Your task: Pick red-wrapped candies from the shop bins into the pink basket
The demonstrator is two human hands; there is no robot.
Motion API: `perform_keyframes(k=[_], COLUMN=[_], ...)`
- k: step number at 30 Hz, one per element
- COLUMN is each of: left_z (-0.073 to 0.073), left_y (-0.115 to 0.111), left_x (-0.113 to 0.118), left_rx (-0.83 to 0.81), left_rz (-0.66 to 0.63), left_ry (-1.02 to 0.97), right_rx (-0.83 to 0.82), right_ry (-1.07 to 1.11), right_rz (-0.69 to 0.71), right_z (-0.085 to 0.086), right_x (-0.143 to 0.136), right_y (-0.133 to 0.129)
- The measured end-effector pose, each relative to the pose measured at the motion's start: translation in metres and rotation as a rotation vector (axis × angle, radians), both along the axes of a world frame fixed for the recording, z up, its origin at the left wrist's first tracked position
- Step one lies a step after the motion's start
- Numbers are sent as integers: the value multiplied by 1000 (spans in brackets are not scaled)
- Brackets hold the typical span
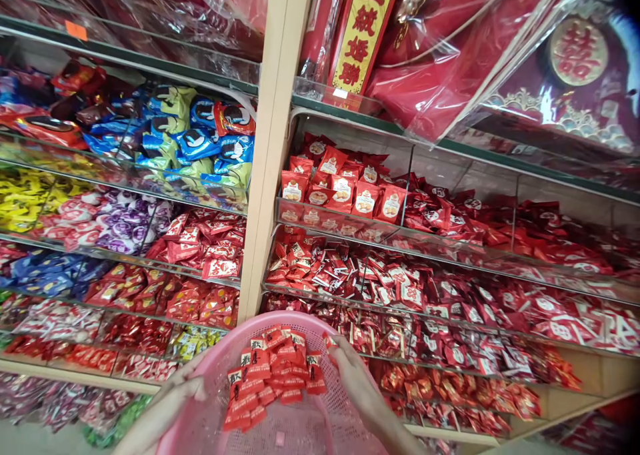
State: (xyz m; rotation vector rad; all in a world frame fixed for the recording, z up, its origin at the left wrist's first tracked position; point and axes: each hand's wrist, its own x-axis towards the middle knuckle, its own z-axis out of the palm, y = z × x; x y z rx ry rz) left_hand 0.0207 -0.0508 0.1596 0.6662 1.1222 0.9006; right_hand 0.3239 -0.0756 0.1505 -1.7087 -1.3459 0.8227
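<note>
A pink plastic basket (305, 429) with a perforated wall is at the bottom centre, tilted towards me. Inside it lies a heap of small red candy packets (275, 368) with cream tops and black characters. My left hand (180, 391) is closed on the basket's left rim, its thumb over the edge. At the right side of the basket, my right hand (353, 371) pinches a red candy packet (329, 343) between thumb and fingers. Similar red packets (299, 258) fill the shelf compartment just beyond the basket.
A wooden upright (265, 141) divides glass-fronted shelves of wrapped sweets. Blue and green packets (200, 135) are on the left, red cookie packets (343, 188) on the right. Large red wrapped goods (440, 61) overhang the upper right shelf. Bagged sweets (55, 401) lie at lower left.
</note>
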Motion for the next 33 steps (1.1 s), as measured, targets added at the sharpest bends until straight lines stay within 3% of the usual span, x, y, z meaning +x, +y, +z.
perform_keyframes(k=[5, 12, 19, 25, 33], left_z=[-1, 2, -4, -12, -6], left_y=[0, -2, -3, 1, 1], left_x=[2, 2, -3, -6, -3], left_rx=[6, -12, 10, 31, -54], left_rz=[-22, -12, -15, -13, -1], left_ry=[-16, 0, 52, 129, 41], right_rx=[73, 83, 135, 13, -104], right_ry=[-230, -328, -238, -65, -32], right_rz=[32, 19, 3, 27, 155], right_z=[3, -9, -25, -32, -30], right_x=[-5, -4, -2, -7, -2], right_y=[-5, 3, 15, 17, 7])
